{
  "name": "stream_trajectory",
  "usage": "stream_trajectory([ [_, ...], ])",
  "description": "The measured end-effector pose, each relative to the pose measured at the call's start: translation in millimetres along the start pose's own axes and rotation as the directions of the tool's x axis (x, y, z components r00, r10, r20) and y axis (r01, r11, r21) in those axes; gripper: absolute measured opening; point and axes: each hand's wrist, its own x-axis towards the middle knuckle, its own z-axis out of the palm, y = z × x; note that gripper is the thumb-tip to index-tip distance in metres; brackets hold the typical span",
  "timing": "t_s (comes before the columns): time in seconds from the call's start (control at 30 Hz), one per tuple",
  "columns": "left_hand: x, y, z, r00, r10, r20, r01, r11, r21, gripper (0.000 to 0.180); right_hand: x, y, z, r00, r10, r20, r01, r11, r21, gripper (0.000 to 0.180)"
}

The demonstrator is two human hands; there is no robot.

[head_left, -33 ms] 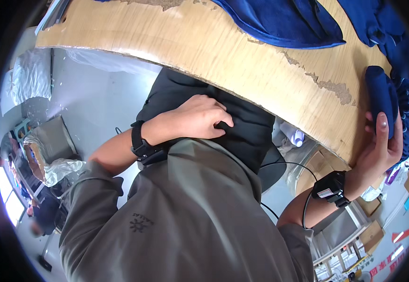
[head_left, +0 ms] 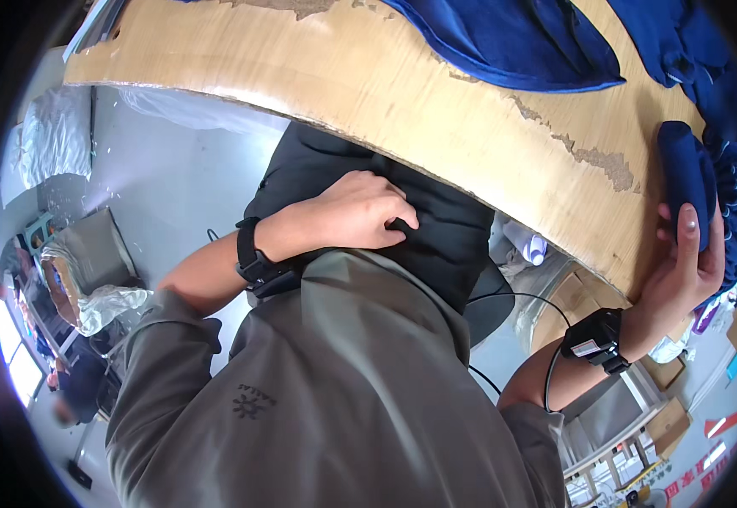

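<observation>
Your right hand, at the right side of the frame, was closed around a rolled blue cloth, thumb along the near side and fingertips showing at its left; the other fingers were mostly hidden. The roll lay at the right end of the wooden table, against a gathered blue pile, which probably gave it a backing while your grip seemed to keep it from unrolling. Your left hand, near the centre, lay on your black trousers just below the table edge, fingers loosely curled; the pictures did not show whether they pressed on anything, though the pose looked like simple rest. At the top, a blue cloth piece lay spread over the table, well apart from both hands. A black device was strapped at your right wrist, apparently so that it left the palm free for gripping.
</observation>
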Motion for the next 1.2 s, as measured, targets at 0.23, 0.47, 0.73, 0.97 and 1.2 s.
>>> stream_trajectory([
  [0.23,-6,-3,-9,0.984,-0.165,0.070,0.169,0.983,-0.069,0.016,0,-1,0,0.996,0.070,-0.054,-0.069,0.998,0.012,0.049],
  [0.47,-10,3,-22,0.984,-0.089,-0.157,0.104,0.990,0.093,0.022,0,-7,-3,0.998,0.066,-0.014,-0.065,0.997,0.043,0.047],
  [0.73,-27,64,-90,0.981,0.056,-0.184,-0.093,0.976,-0.196,0.011,-3,-9,2,0.998,0.023,0.056,-0.027,0.997,0.075,0.041],
  [0.97,-45,125,-151,0.794,0.356,-0.493,-0.069,0.858,0.509,0.012,-16,19,-9,0.993,-0.078,-0.083,0.081,0.996,0.043,0.036],
  [1.2,-17,105,-171,0.682,0.430,-0.591,0.055,0.776,0.628,0.035,-17,-1,-3,0.998,-0.032,0.045,0.026,0.992,0.126,0.032],
])
